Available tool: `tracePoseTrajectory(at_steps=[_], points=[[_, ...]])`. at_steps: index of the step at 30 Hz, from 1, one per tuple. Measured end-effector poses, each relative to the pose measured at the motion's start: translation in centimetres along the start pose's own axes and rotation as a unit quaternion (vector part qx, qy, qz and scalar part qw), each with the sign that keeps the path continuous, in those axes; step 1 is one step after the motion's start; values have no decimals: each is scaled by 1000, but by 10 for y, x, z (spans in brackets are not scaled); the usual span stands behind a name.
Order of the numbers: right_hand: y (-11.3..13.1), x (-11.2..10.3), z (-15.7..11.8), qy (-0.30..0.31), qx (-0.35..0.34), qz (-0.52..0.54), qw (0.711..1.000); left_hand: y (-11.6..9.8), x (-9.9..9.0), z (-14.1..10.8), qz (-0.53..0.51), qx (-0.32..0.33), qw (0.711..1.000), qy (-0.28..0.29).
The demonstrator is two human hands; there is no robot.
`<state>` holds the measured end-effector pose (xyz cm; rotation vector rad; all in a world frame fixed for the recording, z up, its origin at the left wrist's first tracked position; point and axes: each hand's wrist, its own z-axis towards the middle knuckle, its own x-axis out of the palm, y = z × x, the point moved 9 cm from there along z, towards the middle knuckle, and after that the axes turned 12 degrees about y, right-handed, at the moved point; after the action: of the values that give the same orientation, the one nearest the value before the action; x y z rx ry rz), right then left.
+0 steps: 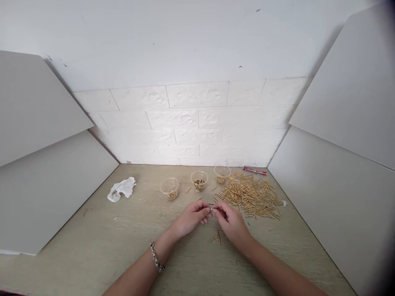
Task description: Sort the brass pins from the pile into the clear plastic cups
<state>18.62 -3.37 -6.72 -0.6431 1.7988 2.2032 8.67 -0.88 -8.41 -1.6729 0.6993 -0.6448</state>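
Observation:
My left hand (195, 216) and my right hand (228, 218) meet over the middle of the table, thumbs and fingers pinched together tip to tip. A tiny shiny piece shows between the fingertips; most of it is hidden, and I cannot make out its kind. Just below the hands lie a few loose gold-coloured metal pins (219, 237). To the right of my right hand spreads a large heap of slim gold-coloured pins (247, 193). Beyond the hands stand a clear cup (199, 181) with small brassy parts and two more clear cups, one left (169, 189) and one right (222, 173).
Crumpled white tissue (122, 189) lies on the table (92, 238) at the left. A red pen-like tube (254, 170) rests behind the heap. Grey panels (55, 197) flank both sides, and a white brick-pattern wall (197, 123) closes off the back.

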Motion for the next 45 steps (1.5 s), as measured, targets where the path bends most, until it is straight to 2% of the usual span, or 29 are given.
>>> tracePoseTrajectory(at_steps=[10, 22, 29, 34, 37, 41, 45], points=[[1, 4, 0, 21, -17, 1, 1000, -5, 4, -1, 3, 12, 1000, 17], [2, 0, 0, 1, -19, -20, 1000, 1, -3, 0, -3, 11, 1000, 4], [2, 1, 0, 1, -29, -12, 999, -6, 1, -1, 34, 17, 999, 14], [2, 1, 0, 4, -31, -17, 999, -9, -1, -1, 98, 32, 995, -6], [2, 1, -1, 4, -34, -19, 999, -16, -4, -4, 205, 41, 977, -42], [1, 1, 0, 1, -34, -26, 999, -26, -3, -9, 351, 43, 932, -79], [1, -1, 0, -12, -26, -28, 999, -34, 2, -14, 433, 75, 892, -101]])
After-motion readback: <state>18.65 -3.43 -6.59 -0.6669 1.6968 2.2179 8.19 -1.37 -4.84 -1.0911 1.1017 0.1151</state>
